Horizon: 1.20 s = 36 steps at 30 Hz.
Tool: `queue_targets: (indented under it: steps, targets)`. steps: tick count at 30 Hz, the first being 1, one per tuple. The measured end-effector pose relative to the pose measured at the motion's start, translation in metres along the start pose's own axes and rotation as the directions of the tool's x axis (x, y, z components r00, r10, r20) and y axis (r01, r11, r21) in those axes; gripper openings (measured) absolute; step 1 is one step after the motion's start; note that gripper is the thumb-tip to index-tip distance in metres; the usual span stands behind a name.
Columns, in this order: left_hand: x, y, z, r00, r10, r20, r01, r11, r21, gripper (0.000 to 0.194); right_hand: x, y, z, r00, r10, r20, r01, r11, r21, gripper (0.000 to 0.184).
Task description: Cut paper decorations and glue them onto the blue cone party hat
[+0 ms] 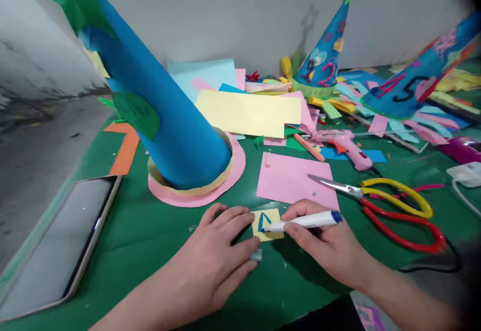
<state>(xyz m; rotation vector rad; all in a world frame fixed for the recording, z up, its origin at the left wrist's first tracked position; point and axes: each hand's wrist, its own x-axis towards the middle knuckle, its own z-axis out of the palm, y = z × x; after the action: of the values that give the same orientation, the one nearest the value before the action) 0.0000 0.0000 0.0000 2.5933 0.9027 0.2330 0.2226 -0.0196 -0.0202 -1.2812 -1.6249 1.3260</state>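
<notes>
A white marker with a blue end [310, 220] is gripped in my right hand [326, 243], its tip on a small yellow paper square [276, 237]. Blue lines shaped like a peak show on that square. My left hand [221, 251] lies flat with fingers spread, fingertips at the left edge of the square. Just beyond it stands a tilted blue paper cone hat [176, 135] with green leaf and star cutouts and a pink brim [240, 163]. A pink paper sheet [293, 178] lies past my right hand, with the scissors [398, 213] partly over it, their handles red and yellow.
At the left edge lies a phone [56, 236], near an orange paper piece [126, 153]. A pink glue gun [347, 148] rests behind the scissors. Two decorated cone hats [323, 58] stand at the back right among paper strips. A large yellow sheet [248, 113] lies by the wall.
</notes>
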Motion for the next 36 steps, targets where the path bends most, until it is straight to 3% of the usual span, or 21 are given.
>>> queue_targets:
  steps: [8,13,19,25,30,36]
  targets:
    - [0.0019,0.0017,-0.0012,1.000,0.005,0.017,-0.005,0.999,0.032,0.026,0.0037,-0.0045,-0.0009,0.997,-0.078,0.002,0.078,0.997,-0.017,0.007]
    - [0.0009,0.0019,0.0001,1.000,0.011,0.004,-0.011,0.999,0.035,0.025,0.0024,-0.0019,0.0006,0.996,-0.081,-0.041,0.079,0.996,-0.035,0.003]
    - [-0.0003,0.0036,0.0053,0.995,-0.020,-0.098,0.021,1.000,0.015,0.022,0.0029,0.0003,0.0018,0.989,-0.084,-0.125,0.068,0.989,-0.128,0.009]
    - [-0.0001,0.0027,0.0025,0.999,0.004,-0.049,-0.002,0.999,0.035,0.023,0.0021,-0.0011,0.0012,0.976,-0.132,-0.172,0.104,0.981,-0.163,0.010]
    - [-0.0005,0.0030,0.0042,0.996,-0.024,-0.082,0.027,0.999,0.027,0.023,0.0014,-0.0007,0.0018,0.977,-0.105,-0.184,0.081,0.988,-0.129,0.010]
    - [0.0007,0.0022,0.0025,0.998,0.005,-0.055,-0.004,0.999,0.032,0.024,0.0027,-0.0020,0.0015,0.994,-0.089,-0.068,0.089,0.996,-0.004,0.003]
